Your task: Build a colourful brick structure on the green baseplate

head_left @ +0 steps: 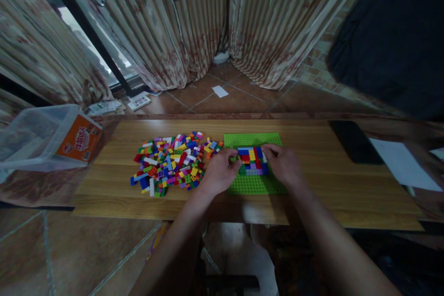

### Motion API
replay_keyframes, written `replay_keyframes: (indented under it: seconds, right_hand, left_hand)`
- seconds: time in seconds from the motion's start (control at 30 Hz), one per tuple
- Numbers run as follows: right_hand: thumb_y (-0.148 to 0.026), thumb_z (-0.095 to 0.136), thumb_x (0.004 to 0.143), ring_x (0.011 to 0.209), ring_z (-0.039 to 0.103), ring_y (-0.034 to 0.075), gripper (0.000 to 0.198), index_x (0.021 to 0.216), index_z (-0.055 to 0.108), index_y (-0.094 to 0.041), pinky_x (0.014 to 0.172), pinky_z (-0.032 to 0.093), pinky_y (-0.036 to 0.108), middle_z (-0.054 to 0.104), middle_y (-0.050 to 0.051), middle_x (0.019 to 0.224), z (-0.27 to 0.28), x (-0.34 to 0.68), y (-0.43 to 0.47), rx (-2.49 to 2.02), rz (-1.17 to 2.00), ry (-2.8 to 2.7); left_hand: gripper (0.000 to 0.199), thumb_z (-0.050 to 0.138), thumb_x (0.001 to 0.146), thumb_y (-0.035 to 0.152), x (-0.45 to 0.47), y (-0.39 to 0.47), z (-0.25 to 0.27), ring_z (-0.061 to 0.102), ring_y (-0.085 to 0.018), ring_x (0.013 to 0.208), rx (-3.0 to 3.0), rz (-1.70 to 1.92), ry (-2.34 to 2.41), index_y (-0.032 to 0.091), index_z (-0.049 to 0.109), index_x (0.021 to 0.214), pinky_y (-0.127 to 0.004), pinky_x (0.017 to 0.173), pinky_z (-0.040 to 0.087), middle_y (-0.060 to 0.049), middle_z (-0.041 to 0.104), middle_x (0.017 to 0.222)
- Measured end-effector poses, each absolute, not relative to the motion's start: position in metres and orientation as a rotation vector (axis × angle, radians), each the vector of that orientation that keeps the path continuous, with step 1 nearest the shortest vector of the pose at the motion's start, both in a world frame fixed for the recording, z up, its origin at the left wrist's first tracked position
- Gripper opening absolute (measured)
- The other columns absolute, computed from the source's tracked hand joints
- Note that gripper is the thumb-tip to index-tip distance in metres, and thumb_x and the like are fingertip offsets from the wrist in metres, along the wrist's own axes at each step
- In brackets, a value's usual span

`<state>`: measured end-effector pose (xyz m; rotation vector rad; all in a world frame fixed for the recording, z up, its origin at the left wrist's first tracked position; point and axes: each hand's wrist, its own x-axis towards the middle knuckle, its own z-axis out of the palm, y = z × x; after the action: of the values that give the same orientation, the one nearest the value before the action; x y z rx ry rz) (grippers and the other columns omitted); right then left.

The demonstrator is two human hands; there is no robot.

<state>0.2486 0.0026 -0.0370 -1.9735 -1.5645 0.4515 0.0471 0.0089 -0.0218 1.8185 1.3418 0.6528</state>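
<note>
While brick block is sitting on green board, work is seemingly at brick-fitting stage. Left hand is curling narrowly at block's left edge; whether gripping brick, cannot tell. Right hand is bending fingers narrowly at right edge; grip likewise unclear. Next move is probably calling for careful alignment, firm pressing. Loose bricks are lying left of board.

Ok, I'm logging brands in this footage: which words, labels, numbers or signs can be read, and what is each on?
Orange label on the clear box: large white characters, tilted, too blurred to quote surely; its smaller print is unreadable.
White printed item on the floor: dark print, too small to read.
</note>
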Motion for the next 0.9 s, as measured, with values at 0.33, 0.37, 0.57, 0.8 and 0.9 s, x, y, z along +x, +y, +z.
replay_keyframes:
  seconds: [0.33,0.37,0.57,0.8,0.9]
  right_hand:
    - [-0.045,0.044,0.093,0.092,0.069,0.027,0.039,0.105,0.073,-0.022,0.079,0.051,0.037,0.074,0.011,0.105,-0.041,0.248,-0.001,-2.011,0.371,-1.607]
    - [-0.046,0.042,0.094,0.090,0.069,0.027,0.042,0.105,0.073,-0.021,0.077,0.050,0.037,0.074,0.011,0.102,-0.039,0.248,-0.001,-2.021,0.366,-1.615]
    - [-0.048,0.037,0.095,0.077,0.068,0.025,0.047,0.103,0.072,-0.018,0.068,0.048,0.034,0.074,0.012,0.085,-0.033,0.249,-0.002,-2.062,0.352,-1.672]
    - [-0.046,0.046,0.090,0.079,0.068,0.027,0.043,0.110,0.070,-0.017,0.072,0.049,0.037,0.075,0.013,0.091,-0.035,0.250,0.000,-2.115,0.359,-1.723]
    - [-0.049,0.043,0.091,0.073,0.067,0.027,0.046,0.108,0.071,-0.016,0.067,0.047,0.037,0.074,0.013,0.084,-0.028,0.245,-0.001,-2.138,0.305,-1.654]
  left_hand:
    - [0.026,0.056,0.084,0.023,0.047,0.007,-0.017,0.062,-0.015,0.073,1.817,0.662,1.331,0.013,0.066,0.106,-0.027,0.070,0.048,-0.007,0.070,0.097]
    - [0.025,0.056,0.084,0.022,0.047,0.006,-0.016,0.062,-0.015,0.073,1.806,0.672,1.327,0.014,0.066,0.105,-0.027,0.070,0.048,-0.007,0.070,0.096]
    - [0.020,0.055,0.084,0.023,0.034,0.014,-0.012,0.061,-0.014,0.071,1.638,0.933,1.269,0.015,0.068,0.098,-0.024,0.066,0.046,-0.004,0.069,0.084]
    - [0.021,0.063,0.077,0.027,-0.039,0.039,-0.006,0.062,-0.014,0.073,1.316,1.359,1.545,0.013,0.070,0.091,-0.023,0.066,0.047,-0.003,0.071,0.082]
    - [0.020,0.063,0.075,0.026,-0.060,0.037,-0.007,0.060,-0.015,0.066,1.374,1.252,1.671,0.013,0.072,0.088,-0.024,0.062,0.045,-0.003,0.070,0.074]
